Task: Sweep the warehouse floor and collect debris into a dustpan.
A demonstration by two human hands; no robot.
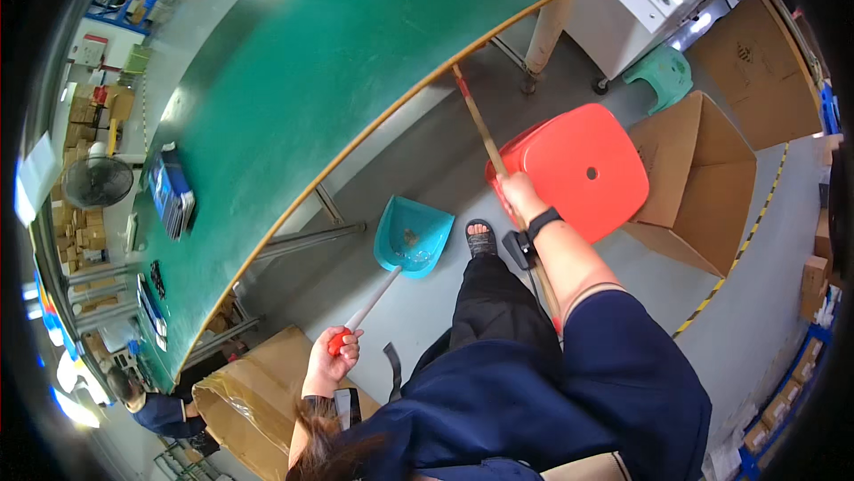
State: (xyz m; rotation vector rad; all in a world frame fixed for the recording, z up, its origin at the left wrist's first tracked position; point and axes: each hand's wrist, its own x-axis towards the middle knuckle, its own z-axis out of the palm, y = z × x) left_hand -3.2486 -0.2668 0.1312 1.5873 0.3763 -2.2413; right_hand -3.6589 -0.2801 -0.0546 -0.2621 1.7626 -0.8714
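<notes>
My left hand (334, 358) is closed around the red grip of a long-handled dustpan (427, 217). The pan is turquoise, rests on the grey floor ahead of my foot, and has some small debris in it. A wooden pole (480, 122) with red ends is gripped in my right hand (520, 194). It slants from the table's edge back toward my leg; no brush head shows on it. Just beyond my right hand stands a red plastic stool (583, 161). A black band circles my right wrist.
A long green table (356, 54) curves across the far left. To the right are an open cardboard box (703, 183), a green stool (663, 79) and a white machine (614, 23). Another large carton (258, 383) stands near my left arm. A person (160, 410) works at lower left.
</notes>
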